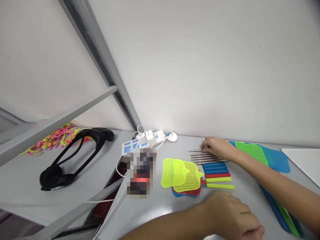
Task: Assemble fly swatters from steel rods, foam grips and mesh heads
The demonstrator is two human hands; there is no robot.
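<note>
My right hand (215, 147) reaches over a row of thin metal rods (197, 159), its fingers bent down around the farthest one. Parts of the rods are hidden under the hand. Close in front, my left hand (232, 215) has its fingers curled in; whatever it may hold is out of sight. Just below the rods lie blue handle tubes (214, 167), a red tube (218, 175) and yellow-green tubes (220, 186). To their left is a small pile of fly swatter heads, with yellow mesh heads (175, 173) over a red head (197, 192) and a blue one.
At right, green mesh (251, 152) lies on a blue swatter head (277, 160), beside a white panel (305, 163). A power strip (130, 146) with chargers and a blurred-out object (141, 173) stand left. Beyond a metal frame (75, 108) lies a black headband-like device (96, 136).
</note>
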